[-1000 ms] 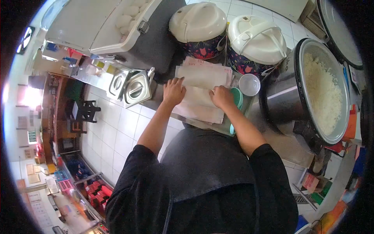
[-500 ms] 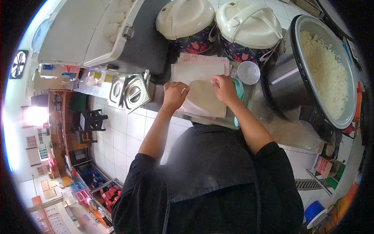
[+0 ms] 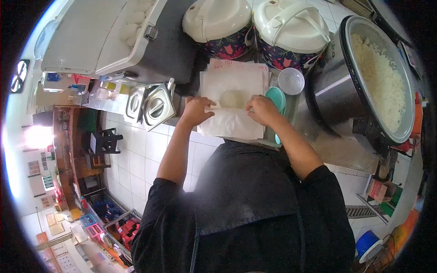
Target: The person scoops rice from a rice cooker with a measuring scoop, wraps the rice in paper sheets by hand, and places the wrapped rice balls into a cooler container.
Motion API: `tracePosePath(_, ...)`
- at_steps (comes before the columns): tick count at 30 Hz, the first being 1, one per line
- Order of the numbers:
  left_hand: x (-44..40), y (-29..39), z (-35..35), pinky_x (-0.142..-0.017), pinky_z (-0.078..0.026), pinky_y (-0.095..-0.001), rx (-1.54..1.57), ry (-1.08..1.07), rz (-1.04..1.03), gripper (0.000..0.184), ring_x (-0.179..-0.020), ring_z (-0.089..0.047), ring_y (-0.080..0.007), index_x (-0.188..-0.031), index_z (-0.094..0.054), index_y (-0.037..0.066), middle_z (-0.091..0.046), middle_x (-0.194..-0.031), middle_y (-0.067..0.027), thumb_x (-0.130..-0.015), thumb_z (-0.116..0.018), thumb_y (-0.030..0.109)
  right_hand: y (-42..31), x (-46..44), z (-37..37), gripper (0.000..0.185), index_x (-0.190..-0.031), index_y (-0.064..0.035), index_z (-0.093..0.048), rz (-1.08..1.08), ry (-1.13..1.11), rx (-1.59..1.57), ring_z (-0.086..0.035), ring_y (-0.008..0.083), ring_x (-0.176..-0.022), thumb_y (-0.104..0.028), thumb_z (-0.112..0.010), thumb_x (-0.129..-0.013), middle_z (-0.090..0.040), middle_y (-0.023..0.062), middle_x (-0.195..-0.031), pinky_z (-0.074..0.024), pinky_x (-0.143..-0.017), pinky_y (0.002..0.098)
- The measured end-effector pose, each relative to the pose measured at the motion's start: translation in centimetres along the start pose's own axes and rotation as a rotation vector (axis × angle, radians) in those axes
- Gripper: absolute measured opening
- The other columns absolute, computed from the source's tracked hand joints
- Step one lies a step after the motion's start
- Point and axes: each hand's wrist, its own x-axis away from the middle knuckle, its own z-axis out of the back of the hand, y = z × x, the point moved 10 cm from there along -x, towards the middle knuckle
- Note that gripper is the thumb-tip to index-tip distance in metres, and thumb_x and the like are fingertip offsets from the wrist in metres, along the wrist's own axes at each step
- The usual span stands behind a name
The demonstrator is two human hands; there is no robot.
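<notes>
A stack of white paper sheets (image 3: 234,77) with faint red print along the far edge lies on the metal counter. On it shows a pale, rounded translucent piece (image 3: 233,98), its near part hidden by a lifted or folded paper edge (image 3: 227,108). My left hand (image 3: 196,111) pinches the left end of that edge between thumb and fingers. At its right end my right hand (image 3: 262,110) does the same. A turquoise scoop-like utensil (image 3: 276,96) lies close beside my right hand, partly hidden. Beyond it stands a clear cup (image 3: 291,81).
A large cooker of rice (image 3: 382,86) stands at the right. Two lidded flowered containers (image 3: 218,22) are at the back. On the left are lidded steel pans (image 3: 159,107) and an open grey cooler box (image 3: 168,50) holding white bundles.
Both hands have drawn slightly apart, the left one moving left and down. The paper's edge now crosses the pale piece, covering its near part. More of the turquoise utensil shows.
</notes>
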Motion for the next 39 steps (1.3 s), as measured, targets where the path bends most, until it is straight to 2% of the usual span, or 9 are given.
tracePosePath(5, 3.0, -1.1, -1.6, -0.095, -0.039, -0.0435, -0.194, -0.084, 0.003, 0.007, -0.098, -0.063, -0.0252, -0.08, -0.076, 0.016, -0.072, -0.088, -0.0012, -0.076, -0.075, 0.021, -0.2, 2.8, -2.7, 0.015, -0.082, -0.0063, -0.073, 0.086, -0.049, -0.007, -0.065, 0.0333, -0.093, -0.018, -0.064, -0.085, -0.068, 0.0138, -0.092, -0.0521, -0.081, 0.0474)
tracePosePath(9, 5.4, -0.3, -2.1, -0.095, -0.04, -0.0408, -0.042, -0.148, 0.009, 0.005, -0.098, -0.063, -0.0228, -0.079, -0.076, 0.014, -0.07, -0.085, -0.0017, -0.077, -0.077, 0.018, -1.3, 5.2, -3.3, 0.017, -0.085, -0.0052, -0.071, 0.132, -0.076, -0.065, -0.064, 0.0338, -0.09, -0.021, -0.064, -0.086, -0.066, 0.0146, -0.089, -0.0517, -0.081, 0.0465)
tracePosePath(12, 6.3, -2.8, -2.8, -0.091, -0.046, -0.0425, 0.353, -0.049, -0.003, 0.008, -0.096, -0.065, -0.024, -0.082, -0.077, 0.011, -0.072, -0.09, -0.0056, -0.082, -0.076, 0.019, -1.0, 5.3, -2.5, 0.02, -0.089, -0.0045, -0.07, 0.08, -0.014, -0.256, -0.064, 0.0354, -0.086, -0.023, -0.065, -0.087, -0.066, 0.0154, -0.087, -0.0515, -0.08, 0.048)
tracePosePath(15, 6.1, -8.0, -5.7, -0.085, -0.051, -0.0439, 0.874, -0.067, 0.44, 0.021, -0.09, -0.068, -0.0286, -0.086, -0.077, 0.007, -0.073, -0.096, -0.0104, -0.089, -0.071, 0.026, 2.1, 2.8, -2.0, 0.022, -0.089, -0.0024, -0.068, -0.198, 0.056, -0.296, -0.065, 0.0368, -0.084, -0.024, -0.064, -0.088, -0.065, 0.018, -0.084, -0.0512, -0.079, 0.0499)
tracePosePath(18, 3.0, -10.2, -7.9, -0.083, -0.052, -0.048, 0.293, -0.085, 0.345, 0.029, -0.087, -0.069, -0.034, -0.091, -0.076, 0.005, -0.073, -0.098, -0.0146, -0.094, -0.063, 0.03, 2.5, -0.4, -1.0, 0.02, -0.085, -0.0011, -0.066, -0.223, 0.234, 0.009, -0.065, 0.0382, -0.079, -0.02, -0.063, -0.087, -0.064, 0.0184, -0.08, -0.0518, -0.076, 0.0508)
tracePosePath(22, 2.2, -4.5, -3.9, -0.087, -0.048, -0.0555, -0.246, -0.044, 0.465, 0.021, -0.098, -0.068, -0.0346, -0.095, -0.076, 0.008, -0.071, -0.102, -0.0146, -0.09, -0.061, 0.022, 3.7, -2.6, -2.9, 0.012, -0.092, -0.0047, -0.067, -0.281, 0.055, 0.315, -0.064, 0.0357, -0.092, -0.013, -0.061, -0.085, -0.067, 0.0145, -0.094, -0.0529, -0.078, 0.0478)
tracePosePath(26, 2.5, 2.2, -1.0, -0.1, -0.041, -0.0477, -0.262, 0.354, 0.125, 0.02, -0.118, -0.055, -0.0272, -0.097, -0.074, 0.016, -0.062, -0.125, -0.0075, -0.079, -0.065, 0.014, 1.1, -5.5, -1.8, 0.02, -0.102, -0.0077, -0.067, -0.14, 0.114, 0.41, -0.058, 0.0315, -0.111, -0.013, -0.063, -0.082, -0.065, 0.0118, -0.111, -0.0489, -0.089, 0.049)
tracePosePath(29, 3.5, 8.0, -3.3, -0.094, -0.044, -0.0434, -0.164, 0.238, -0.302, 0.032, -0.116, -0.055, -0.025, -0.11, -0.07, 0.015, -0.06, -0.123, -0.0041, -0.08, -0.062, 0.013, 0.4, -8.9, -2.4, 0.025, -0.105, -0.009, -0.067, -0.035, 0.209, 0.312, -0.054, 0.0301, -0.116, -0.014, -0.066, -0.08, -0.063, 0.0095, -0.114, -0.0449, -0.095, 0.0487)
tracePosePath(39, 4.3, 8.1, -5.2, -0.105, -0.042, -0.0466, -0.155, 0.207, -0.163, 0.051, -0.13, -0.047, -0.0302, -0.129, -0.061, 0.013, -0.052, -0.139, -0.0096, -0.078, -0.068, 0.012, -0.7, -11.4, -1.1, 0.009, -0.086, -0.0141, -0.07, 0.059, 0.137, 0.222, -0.063, 0.0249, -0.1, -0.019, -0.063, -0.083, -0.069, 0.0052, -0.091, -0.0436, -0.086, 0.0458)
